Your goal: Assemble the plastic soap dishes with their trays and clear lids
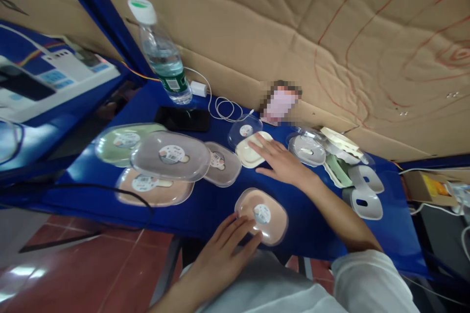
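A pink oval container with a clear lid and a round label [270, 227] lies near the front edge of the blue table. The fingers of my left hand [229, 249] are stretched out over its left side, seemingly touching the lid. Farther back is a small cream-coloured oval piece [249, 155]. My right hand [281, 160] lies across its right part with the fingers extended, covering some of it. Just behind the cream piece is a clear lid with a label [246, 129]. Neither hand is wrapped round anything.
Lidded containers, grey [194, 149], green [108, 149] and pink [147, 195], cluster at left. A water bottle [161, 54], black phone [182, 119] and white cable [223, 107] are behind. On the right are clear lids [308, 142], grey slotted pieces [367, 205] and a green piece [340, 171].
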{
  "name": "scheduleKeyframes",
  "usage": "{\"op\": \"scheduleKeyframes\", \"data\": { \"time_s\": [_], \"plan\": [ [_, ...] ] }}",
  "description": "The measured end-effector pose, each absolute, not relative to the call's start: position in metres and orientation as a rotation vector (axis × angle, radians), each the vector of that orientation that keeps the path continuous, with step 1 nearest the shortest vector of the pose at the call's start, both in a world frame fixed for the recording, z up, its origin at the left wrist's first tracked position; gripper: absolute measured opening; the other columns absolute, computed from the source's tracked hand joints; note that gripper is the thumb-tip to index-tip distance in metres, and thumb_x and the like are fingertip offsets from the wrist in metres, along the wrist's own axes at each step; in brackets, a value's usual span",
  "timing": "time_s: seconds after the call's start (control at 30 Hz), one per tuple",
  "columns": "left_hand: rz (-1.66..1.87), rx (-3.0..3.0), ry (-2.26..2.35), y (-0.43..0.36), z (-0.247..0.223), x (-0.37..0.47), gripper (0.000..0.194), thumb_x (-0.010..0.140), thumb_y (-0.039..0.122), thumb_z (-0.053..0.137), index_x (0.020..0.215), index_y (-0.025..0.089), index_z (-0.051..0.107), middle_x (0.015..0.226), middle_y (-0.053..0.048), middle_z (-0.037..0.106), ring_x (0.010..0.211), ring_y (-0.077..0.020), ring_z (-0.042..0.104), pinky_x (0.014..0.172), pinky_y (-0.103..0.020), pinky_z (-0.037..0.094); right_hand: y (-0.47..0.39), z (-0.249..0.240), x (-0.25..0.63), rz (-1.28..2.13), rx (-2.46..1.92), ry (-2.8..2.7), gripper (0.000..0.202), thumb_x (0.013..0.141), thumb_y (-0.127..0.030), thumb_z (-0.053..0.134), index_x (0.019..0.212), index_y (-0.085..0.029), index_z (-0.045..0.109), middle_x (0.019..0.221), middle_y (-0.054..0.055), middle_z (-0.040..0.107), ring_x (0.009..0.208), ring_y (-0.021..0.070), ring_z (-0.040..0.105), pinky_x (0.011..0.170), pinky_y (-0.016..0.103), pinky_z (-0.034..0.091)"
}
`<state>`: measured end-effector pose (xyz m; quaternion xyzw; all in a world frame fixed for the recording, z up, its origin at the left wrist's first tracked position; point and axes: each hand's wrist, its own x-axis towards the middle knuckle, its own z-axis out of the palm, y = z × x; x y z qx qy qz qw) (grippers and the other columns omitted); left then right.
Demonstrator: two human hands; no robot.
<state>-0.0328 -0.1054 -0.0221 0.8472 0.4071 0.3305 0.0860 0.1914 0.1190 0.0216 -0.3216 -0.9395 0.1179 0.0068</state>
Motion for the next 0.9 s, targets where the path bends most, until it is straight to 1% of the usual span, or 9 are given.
{"op": "scheduleKeyframes", "data": {
  "time_s": [0.1,0.2,0.3,0.5,0.6,0.7,0.77,0.83,0.9],
  "plan": [
    [1.027,2.479,1.259,-0.109,-0.028,-0.025,0.022,0.103,0.031,0.071,0.124,0.025,0.073,0.128,-0.006,0.074,0.131,-0.0217,0.064,0.129,-0.045,0.039,0.082,0.023,0.215,0.255,-1.09,-2.919,0.08,0.107,-0.034,0.065,0.175,-0.025,0.023,0.182,0.018,0.021,0.157,0.0375,0.047,0.125,0.059,0.043],
    [0.996,2.526,1.188,-0.106,-0.029,-0.02,0.019,0.1,0.025,0.074,0.119,0.026,0.074,0.132,-0.005,0.074,0.131,-0.0219,0.063,0.13,-0.047,0.034,0.047,0.02,0.236,0.156,-1.122,-2.898,0.071,0.11,-0.033,0.06,0.173,-0.025,0.029,0.179,0.018,0.03,0.154,0.0346,0.051,0.122,0.055,0.047],
    [0.985,2.542,1.132,-0.103,-0.024,-0.023,0.016,0.102,0.019,0.068,0.114,0.026,0.075,0.132,-0.004,0.075,0.13,-0.021,0.062,0.132,-0.046,0.028,0.013,0.016,0.258,0.054,-1.21,-2.861,0.068,0.11,-0.034,0.06,0.172,-0.025,0.033,0.175,0.018,0.038,0.149,0.0348,0.056,0.114,0.052,0.052],
    [1.017,2.496,1.223,-0.108,-0.023,-0.02,0.018,0.101,0.014,0.063,0.11,0.024,0.076,0.129,-0.005,0.077,0.127,-0.0212,0.063,0.135,-0.045,0.025,-0.064,-0.001,0.308,-0.03,-1.422,-2.62,0.065,0.107,-0.034,0.066,0.167,-0.029,0.042,0.163,0.02,0.055,0.124,0.0324,0.072,0.095,0.046,0.058],
    [0.939,2.561,1.226,-0.091,-0.027,-0.004,0.02,0.1,0.016,0.064,0.114,0.023,0.075,0.134,-0.006,0.076,0.134,-0.0236,0.063,0.136,-0.048,0.027,-0.094,-0.013,0.328,-0.054,-1.564,-2.435,0.064,0.106,-0.035,0.068,0.165,-0.03,0.044,0.159,0.021,0.056,0.113,0.0306,0.075,0.09,0.044,0.059],
    [0.869,2.682,1.243,-0.056,-0.023,0.011,0.021,0.101,0.017,0.063,0.119,0.02,0.074,0.14,-0.009,0.074,0.141,-0.027,0.062,0.133,-0.05,0.036,-0.111,-0.024,0.342,-0.054,-1.692,-2.285,0.06,0.106,-0.04,0.067,0.162,-0.032,0.048,0.158,0.02,0.056,0.12,0.0341,0.072,0.089,0.046,0.059],
    [0.818,2.7,1.37,-0.033,-0.013,0.017,0.023,0.103,0.018,0.062,0.123,0.015,0.071,0.146,-0.016,0.069,0.145,-0.0315,0.06,0.129,-0.054,0.043,-0.119,-0.029,0.348,-0.042,-1.741,-2.205,0.056,0.107,-0.041,0.065,0.16,-0.032,0.051,0.159,0.019,0.055,0.126,0.036,0.07,0.093,0.048,0.059],
    [0.781,2.603,1.562,-0.019,0.001,0.021,0.037,0.105,0.023,0.061,0.14,0.01,0.063,0.156,-0.024,0.059,0.151,-0.0368,0.055,0.123,-0.057,0.049,-0.124,-0.033,0.351,-0.042,-1.769,-2.135,0.052,0.107,-0.039,0.064,0.157,-0.031,0.054,0.16,0.02,0.054,0.127,0.0371,0.068,0.096,0.051,0.059],
    [0.794,2.522,1.635,-0.016,0.014,0.027,0.055,0.105,0.024,0.061,0.158,0.011,0.049,0.168,-0.026,0.044,0.158,-0.0402,0.045,0.122,-0.057,0.05,-0.128,-0.035,0.351,-0.042,-1.78,-2.083,0.051,0.106,-0.038,0.064,0.155,-0.03,0.055,0.159,0.021,0.054,0.123,0.0374,0.069,0.097,0.054,0.059]
  ]
}}
